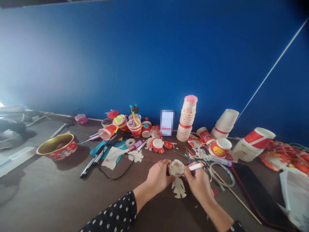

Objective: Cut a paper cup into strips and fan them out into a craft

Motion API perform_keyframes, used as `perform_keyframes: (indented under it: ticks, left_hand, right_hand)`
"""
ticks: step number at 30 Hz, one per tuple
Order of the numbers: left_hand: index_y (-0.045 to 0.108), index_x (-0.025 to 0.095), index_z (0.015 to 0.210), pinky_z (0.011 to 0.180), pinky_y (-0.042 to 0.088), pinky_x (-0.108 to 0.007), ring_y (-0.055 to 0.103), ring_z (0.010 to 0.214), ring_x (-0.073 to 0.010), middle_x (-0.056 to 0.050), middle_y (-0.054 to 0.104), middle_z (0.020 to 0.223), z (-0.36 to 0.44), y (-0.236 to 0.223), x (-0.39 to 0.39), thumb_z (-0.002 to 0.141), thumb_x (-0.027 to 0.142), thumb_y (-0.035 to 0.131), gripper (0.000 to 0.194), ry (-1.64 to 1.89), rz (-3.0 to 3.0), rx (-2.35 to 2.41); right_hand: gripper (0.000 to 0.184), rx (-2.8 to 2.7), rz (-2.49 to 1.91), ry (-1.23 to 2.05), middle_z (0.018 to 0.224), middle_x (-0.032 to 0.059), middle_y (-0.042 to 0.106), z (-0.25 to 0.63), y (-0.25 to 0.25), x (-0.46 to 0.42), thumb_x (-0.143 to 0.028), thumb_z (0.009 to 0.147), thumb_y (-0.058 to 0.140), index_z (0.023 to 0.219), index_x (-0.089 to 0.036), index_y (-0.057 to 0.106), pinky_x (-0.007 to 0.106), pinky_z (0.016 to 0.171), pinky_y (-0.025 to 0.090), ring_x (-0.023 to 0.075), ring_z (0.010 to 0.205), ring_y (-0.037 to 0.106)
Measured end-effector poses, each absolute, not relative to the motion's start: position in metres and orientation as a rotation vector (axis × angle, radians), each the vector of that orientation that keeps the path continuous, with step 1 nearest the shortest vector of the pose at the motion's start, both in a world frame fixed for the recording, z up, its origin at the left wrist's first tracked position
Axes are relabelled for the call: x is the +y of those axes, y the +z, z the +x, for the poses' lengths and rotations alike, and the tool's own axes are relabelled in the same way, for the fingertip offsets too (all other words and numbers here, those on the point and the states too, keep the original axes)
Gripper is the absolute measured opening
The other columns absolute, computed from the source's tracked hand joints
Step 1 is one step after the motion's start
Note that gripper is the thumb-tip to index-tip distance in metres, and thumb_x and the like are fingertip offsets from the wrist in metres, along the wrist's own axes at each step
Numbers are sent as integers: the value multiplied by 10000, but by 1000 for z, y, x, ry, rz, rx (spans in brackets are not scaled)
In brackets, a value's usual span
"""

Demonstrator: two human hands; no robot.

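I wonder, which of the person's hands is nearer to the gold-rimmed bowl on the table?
The left hand is nearer, to the right of the bowl. The right hand is farther, beyond the left hand on the same side.

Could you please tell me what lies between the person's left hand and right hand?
In the head view, a crinkled cream paper piece lies between the left hand and the right hand, touching both, with a white marker held against it.

The one head-worn camera looks forward and down across the tabletop (48,193), with the left hand (158,175) and right hand (198,183) close at six o'clock and a blue wall (145,54) farther off at twelve.
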State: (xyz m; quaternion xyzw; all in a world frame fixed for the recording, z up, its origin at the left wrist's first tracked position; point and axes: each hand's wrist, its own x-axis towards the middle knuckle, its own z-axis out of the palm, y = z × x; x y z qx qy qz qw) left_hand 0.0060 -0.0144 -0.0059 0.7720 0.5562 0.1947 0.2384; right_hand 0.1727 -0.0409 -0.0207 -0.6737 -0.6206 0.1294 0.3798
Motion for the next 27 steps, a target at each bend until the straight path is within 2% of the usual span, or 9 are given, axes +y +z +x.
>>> perform_keyframes:
  ticks: [6, 11, 19, 27]
  left_hand:
    - [558, 221, 1030, 697, 410, -266, 580, 794, -201, -37, 617, 895, 6, -5, -15, 585, 286, 642, 457, 534, 2106, 1528]
    - [562, 224, 1018, 673, 407, -255, 583, 787, -198, -34, 618, 893, 7, -6, -15, 586, 276, 640, 442, 531, 2110, 1517]
    - [558, 228, 1019, 662, 403, -247, 581, 792, -193, -31, 617, 900, 6, -5, -15, 592, 282, 636, 438, 520, 2109, 1522]
    - [564, 232, 1017, 663, 404, -245, 579, 788, -190, -29, 615, 905, 6, -6, -15, 589, 283, 642, 438, 527, 2104, 1525]
  right_hand:
    - [274, -1512, -1629, 464, 552, 43, 643, 174, -24, -41, -447, 799, 428, 681, -213, 509, 259, 515, 421, 211, 558, 626]
    - [292, -1592, -1636, 386, 531, 36, 619, 172, -23, -41, -459, 803, 428, 678, -209, 512, 254, 485, 395, 198, 510, 598]
    - [295, -1684, -1671, 344, 557, 27, 611, 171, -21, -41, -453, 814, 403, 706, -205, 519, 252, 518, 400, 198, 546, 602]
    - [282, -1573, -1722, 339, 513, 37, 591, 170, -17, -43, -452, 774, 411, 652, -214, 502, 284, 530, 415, 219, 539, 596]
